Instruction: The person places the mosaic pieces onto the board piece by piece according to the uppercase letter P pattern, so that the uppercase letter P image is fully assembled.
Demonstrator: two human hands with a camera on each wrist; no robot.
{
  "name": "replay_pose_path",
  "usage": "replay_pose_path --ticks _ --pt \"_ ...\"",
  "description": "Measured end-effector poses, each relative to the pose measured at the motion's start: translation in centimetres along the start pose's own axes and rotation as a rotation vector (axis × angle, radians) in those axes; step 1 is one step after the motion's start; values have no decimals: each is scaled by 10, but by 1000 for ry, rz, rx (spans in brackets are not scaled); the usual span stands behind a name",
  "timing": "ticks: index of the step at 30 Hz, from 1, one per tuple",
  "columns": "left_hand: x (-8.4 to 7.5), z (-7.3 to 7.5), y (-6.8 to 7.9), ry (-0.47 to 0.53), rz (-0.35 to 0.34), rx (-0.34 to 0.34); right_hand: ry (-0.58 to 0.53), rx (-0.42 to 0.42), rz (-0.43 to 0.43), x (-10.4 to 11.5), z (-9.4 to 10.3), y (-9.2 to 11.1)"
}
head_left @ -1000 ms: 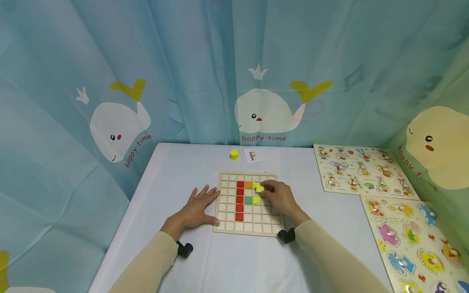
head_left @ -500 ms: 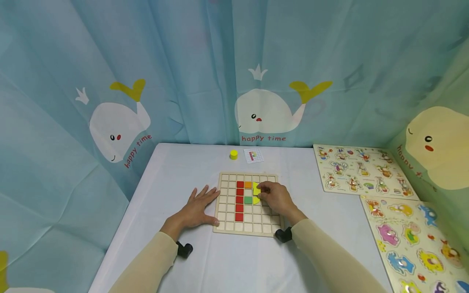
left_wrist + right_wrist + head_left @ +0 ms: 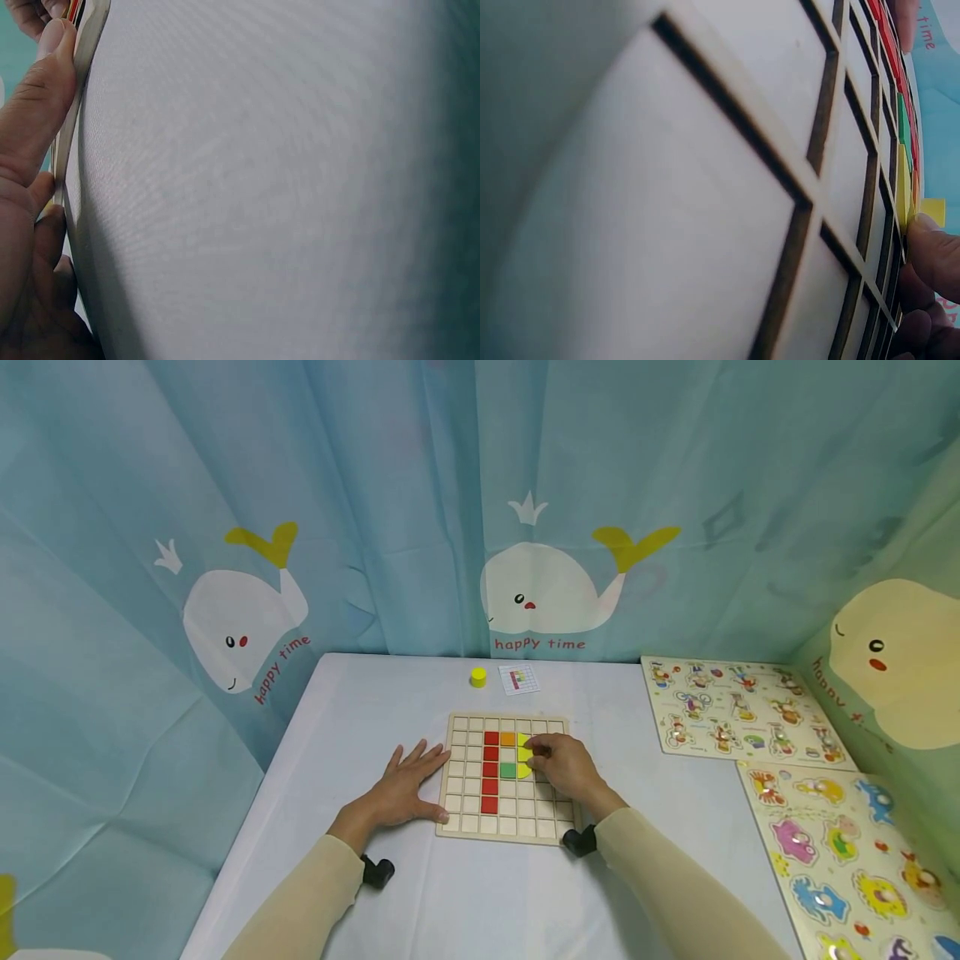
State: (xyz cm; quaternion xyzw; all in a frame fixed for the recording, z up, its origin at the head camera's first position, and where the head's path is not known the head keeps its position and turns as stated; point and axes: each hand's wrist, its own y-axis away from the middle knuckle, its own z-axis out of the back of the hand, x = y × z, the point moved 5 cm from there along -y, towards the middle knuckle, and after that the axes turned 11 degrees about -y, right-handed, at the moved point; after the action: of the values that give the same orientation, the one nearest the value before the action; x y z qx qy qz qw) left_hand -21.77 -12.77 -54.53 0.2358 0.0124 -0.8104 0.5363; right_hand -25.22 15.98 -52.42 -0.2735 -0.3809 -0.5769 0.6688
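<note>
A wooden grid board (image 3: pixel 468 806) lies on the table. My left hand (image 3: pixel 403 787) rests at its left edge with fingers spread and straight. In the left wrist view the thumb (image 3: pixel 41 97) lies against the board's rim. My right hand (image 3: pixel 566 766) pinches a yellow square tile (image 3: pixel 522 753) between thumb and index finger, at a cell right of the middle. Yellow rounded tiles (image 3: pixel 522 771) sit just above and below it, partly covered by the fingers. A column of red tiles (image 3: pixel 491 769), an orange tile (image 3: pixel 507 739) and a green tile (image 3: pixel 508 770) lie in the grid.
Behind the board are a small yellow cylinder (image 3: pixel 478 677) and a card (image 3: pixel 519 679) printed with a coloured grid. Two picture puzzle boards (image 3: pixel 757 710) lie along the right side. A blue curtain (image 3: pixel 420 568) hangs behind the table.
My right hand has brought the yellow square tile slightly left and down, into line between the two yellow rounded tiles. The left hand has stayed still.
</note>
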Motion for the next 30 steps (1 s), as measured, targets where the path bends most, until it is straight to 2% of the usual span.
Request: replay_pose_path --ticks 14,30 --pt "0 0 -1 3 -1 -4 -18 -7 -7 -3 1 0" --pt "1 -3 -2 14 -9 -10 -162 -96 -35 -7 12 6"
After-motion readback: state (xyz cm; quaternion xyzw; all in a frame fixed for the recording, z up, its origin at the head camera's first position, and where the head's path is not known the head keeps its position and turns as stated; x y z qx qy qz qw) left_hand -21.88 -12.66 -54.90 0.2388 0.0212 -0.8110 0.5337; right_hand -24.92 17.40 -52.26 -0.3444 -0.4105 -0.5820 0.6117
